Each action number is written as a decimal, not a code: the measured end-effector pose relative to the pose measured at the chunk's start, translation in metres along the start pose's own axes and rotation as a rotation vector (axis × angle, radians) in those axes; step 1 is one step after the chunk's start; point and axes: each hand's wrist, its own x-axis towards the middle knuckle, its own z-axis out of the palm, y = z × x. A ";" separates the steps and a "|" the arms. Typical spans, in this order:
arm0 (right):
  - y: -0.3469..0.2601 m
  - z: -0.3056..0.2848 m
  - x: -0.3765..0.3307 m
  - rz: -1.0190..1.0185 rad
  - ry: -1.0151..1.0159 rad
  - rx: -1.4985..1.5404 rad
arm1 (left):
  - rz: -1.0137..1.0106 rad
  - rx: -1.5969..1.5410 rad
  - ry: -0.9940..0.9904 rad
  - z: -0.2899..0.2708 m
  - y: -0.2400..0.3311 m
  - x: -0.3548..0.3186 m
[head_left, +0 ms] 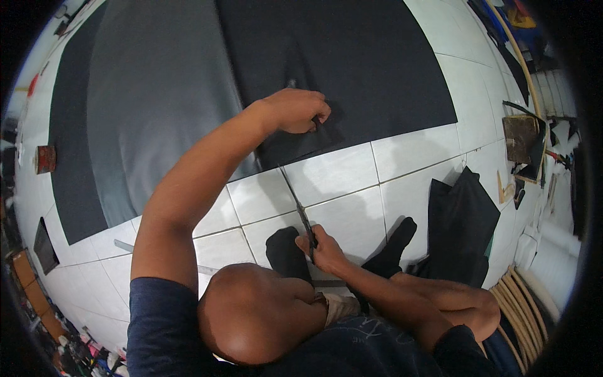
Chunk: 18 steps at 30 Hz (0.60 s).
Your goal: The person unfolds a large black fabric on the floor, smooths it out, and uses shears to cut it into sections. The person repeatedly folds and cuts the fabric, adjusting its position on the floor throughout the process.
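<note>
A large sheet of black leather-like material lies spread over the floor, with a smoother, greyish strip along its left part. My left hand is closed over the sheet near its front edge, its curled fingers pinching up some of the material. Beside the knuckles shows a small greyish thing, too unclear to name. Low in front of me, my right hand grips a pair of long dark scissors. Their blades point away from me, and the tip reaches the sheet's front edge.
White floor tiles show before the sheet. My feet in black socks stand close to the scissors. A black offcut lies at right, near bundled tan tubes. A reddish tin sits by the sheet's left edge, a metal ruler nearer.
</note>
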 end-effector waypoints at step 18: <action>-0.012 0.028 0.057 0.007 0.053 0.182 | -0.223 -0.254 0.836 0.064 -0.007 -0.076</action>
